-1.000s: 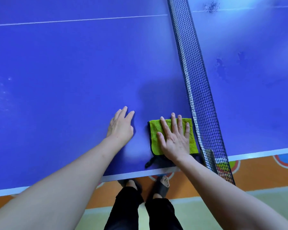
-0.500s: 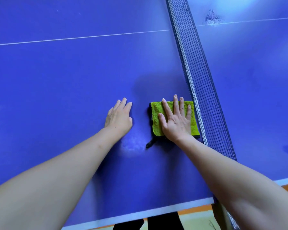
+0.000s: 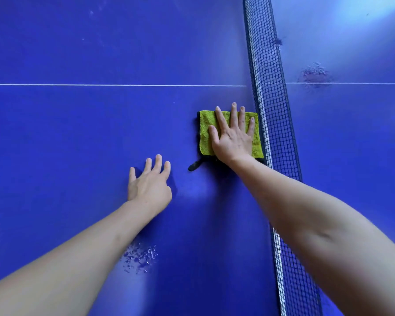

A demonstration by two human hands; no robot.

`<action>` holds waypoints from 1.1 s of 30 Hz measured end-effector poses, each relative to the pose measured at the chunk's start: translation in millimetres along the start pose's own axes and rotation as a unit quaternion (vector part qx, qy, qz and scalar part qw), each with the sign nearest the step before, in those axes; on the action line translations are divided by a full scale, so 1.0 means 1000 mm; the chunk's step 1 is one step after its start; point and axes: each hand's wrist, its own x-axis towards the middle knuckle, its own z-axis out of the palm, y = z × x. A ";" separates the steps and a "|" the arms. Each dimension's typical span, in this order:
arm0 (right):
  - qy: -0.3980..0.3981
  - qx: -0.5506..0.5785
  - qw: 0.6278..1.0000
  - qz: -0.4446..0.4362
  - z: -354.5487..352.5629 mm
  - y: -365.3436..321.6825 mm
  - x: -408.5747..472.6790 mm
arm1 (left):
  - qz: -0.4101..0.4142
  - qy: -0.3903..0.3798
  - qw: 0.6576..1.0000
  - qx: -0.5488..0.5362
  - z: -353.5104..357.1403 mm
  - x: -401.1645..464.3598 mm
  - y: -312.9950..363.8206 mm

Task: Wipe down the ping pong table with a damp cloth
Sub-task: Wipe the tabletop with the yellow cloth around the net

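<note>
Water beads (image 3: pixel 140 258) dot the near blue counter (image 3: pixel 78 137); the left hand (image 3: pixel 147 184) rests flat, empty. Farther on, the right hand (image 3: pixel 233 135) presses splayed fingers on the soft, probably damp green cloth (image 3: pixel 205 133) beside the net (image 3: pixel 271 110), best driven under a flat palm.

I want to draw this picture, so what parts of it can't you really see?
Head view, the only one:
- The green cloth: its middle is covered by the right hand pressing flat on it.
- The table: its edges are cut off by the frame; the left hand hides the part under it.
- The net: both ends run out of the frame.
- The dark patch beyond the net: unclear whether wet or dirty.
</note>
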 end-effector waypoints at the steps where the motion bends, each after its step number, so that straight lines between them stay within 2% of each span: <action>1: 0.002 0.000 1.000 -0.001 -0.003 -0.002 0.018 | 0.001 -0.006 1.000 0.002 -0.002 0.001 0.000; 7: 0.008 0.005 1.000 -0.022 -0.016 -0.019 0.094 | -0.006 -0.006 1.000 0.020 -0.005 0.001 0.000; 14: -0.008 -0.002 0.999 -0.054 -0.014 -0.017 0.078 | -0.014 -0.006 1.000 -0.011 -0.009 -0.004 0.000; 20: -0.002 -0.005 0.996 -0.088 0.008 -0.021 -0.017 | 0.013 0.028 0.999 -0.034 -0.002 -0.009 -0.017; 26: 0.009 -0.004 0.996 -0.085 0.037 -0.025 -0.141 | 0.035 0.164 0.981 -0.101 0.020 -0.038 -0.030; 33: 0.016 -0.010 0.997 -0.071 0.069 -0.031 -0.291 | 0.058 0.176 0.981 -0.062 0.077 -0.119 -0.051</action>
